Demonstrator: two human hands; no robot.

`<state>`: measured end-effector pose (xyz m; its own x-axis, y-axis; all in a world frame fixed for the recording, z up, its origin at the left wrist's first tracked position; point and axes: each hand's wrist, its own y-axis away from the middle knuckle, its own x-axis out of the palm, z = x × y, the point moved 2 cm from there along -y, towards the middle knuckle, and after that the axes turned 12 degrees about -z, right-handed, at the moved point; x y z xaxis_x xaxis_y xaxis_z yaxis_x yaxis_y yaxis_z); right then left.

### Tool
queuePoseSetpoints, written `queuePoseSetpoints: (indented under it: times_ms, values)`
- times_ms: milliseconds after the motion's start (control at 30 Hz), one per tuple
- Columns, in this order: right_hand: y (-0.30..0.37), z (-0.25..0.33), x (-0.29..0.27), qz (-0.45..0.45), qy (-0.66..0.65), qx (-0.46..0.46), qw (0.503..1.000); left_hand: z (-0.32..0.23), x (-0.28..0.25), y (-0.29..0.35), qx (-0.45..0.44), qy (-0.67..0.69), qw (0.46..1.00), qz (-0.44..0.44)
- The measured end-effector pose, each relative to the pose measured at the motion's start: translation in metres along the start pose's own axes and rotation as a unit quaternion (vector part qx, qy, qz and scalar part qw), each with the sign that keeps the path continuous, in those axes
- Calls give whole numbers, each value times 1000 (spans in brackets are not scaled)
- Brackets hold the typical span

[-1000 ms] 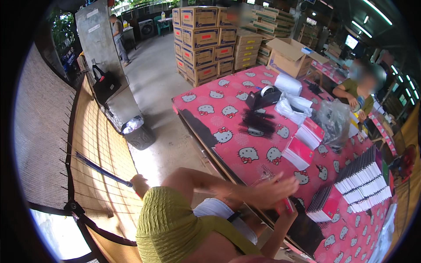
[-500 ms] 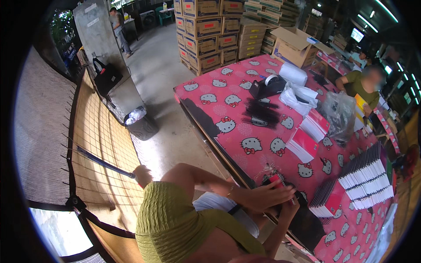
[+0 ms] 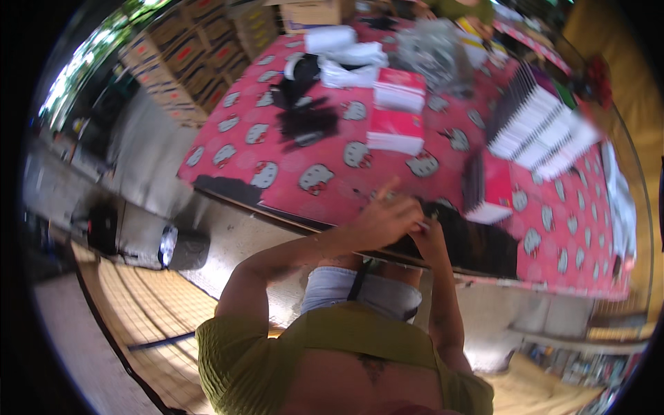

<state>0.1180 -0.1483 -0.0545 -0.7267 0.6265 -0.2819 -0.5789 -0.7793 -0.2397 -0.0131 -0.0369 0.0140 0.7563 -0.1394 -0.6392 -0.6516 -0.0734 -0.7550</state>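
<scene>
Over the near edge of the pink table (image 3: 325, 200), my left hand (image 3: 387, 220) meets my right hand (image 3: 431, 241). The left has one finger raised and the others bent toward the right hand's fingertips. My right fingers are pinched together. A small pale bit shows between the hands, too blurred to name. Beyond them lie two stacks of pink-covered booklets (image 3: 394, 130). To the right of my hands stands a row of spiral-bound notebooks (image 3: 490, 190), with taller notebook stacks (image 3: 543, 128) behind it.
Black bristly strips (image 3: 308, 123), a black tape dispenser (image 3: 297, 75), a white plastic bag (image 3: 356, 66) and a clear bag (image 3: 436, 59) lie farther back. Across the table a person (image 3: 474, 10) handles something yellow. Stacked cartons (image 3: 187, 59) stand on the left, a grey bin (image 3: 190, 249) nearer.
My view has swung to the right and down. The red item under my left hand no longer shows. My left index finger is now raised, and both hands remain together at the table edge.
</scene>
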Motion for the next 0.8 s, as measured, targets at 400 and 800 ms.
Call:
queuePoseSetpoints:
  times_ms: [400,800]
  values:
    - [-3,17,-13,6,27,46,999,2,3,-16,-39,26,998,48]
    - [-5,16,-11,-24,46,3,999,-14,-3,-32,-64,50,994,76]
